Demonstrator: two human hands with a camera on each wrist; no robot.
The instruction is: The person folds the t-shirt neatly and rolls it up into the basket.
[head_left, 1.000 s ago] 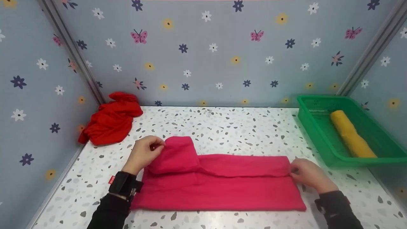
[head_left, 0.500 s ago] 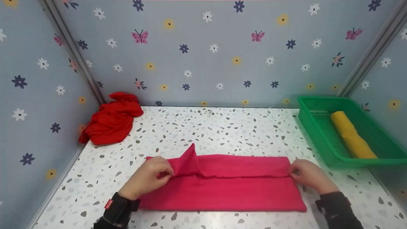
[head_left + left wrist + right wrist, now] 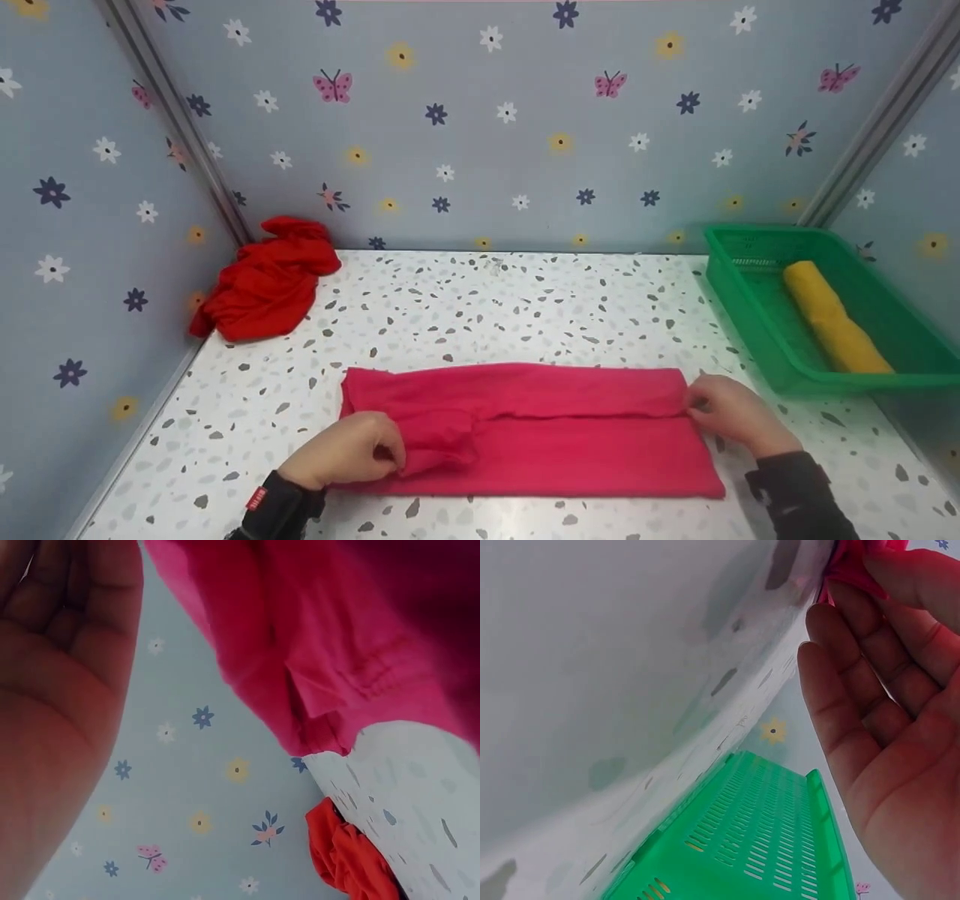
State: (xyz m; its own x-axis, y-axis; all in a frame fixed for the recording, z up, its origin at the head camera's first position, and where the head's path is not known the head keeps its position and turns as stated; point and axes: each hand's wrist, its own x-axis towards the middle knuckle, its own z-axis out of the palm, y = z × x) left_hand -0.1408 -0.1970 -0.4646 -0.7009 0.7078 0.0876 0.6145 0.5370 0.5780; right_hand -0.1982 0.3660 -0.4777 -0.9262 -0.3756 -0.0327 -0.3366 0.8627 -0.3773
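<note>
A pink garment [image 3: 585,457] lies folded into a long rectangle on the speckled table, its kind not plain from these views. My left hand [image 3: 352,450] pinches a flap of it near the left end, and the flap folds down over the near layer. In the left wrist view the pink cloth [image 3: 330,652] hangs beside the palm. At the garment's right edge my right hand [image 3: 739,416] pinches the end of the upper fold between thumb and fingers. The right wrist view shows that pinch on the pink cloth [image 3: 851,574], with the other fingers loosely bent.
A crumpled red cloth [image 3: 270,285] lies at the back left against the patterned wall [image 3: 465,97]. On the right stands a green basket [image 3: 739,315] with a rolled yellow cloth [image 3: 836,319] inside. Speckled tabletop [image 3: 517,307] lies between them.
My left hand has come down toward the near edge, bringing the raised left flap of the pink garment over with it. The right hand has kept its pinch in the same place.
</note>
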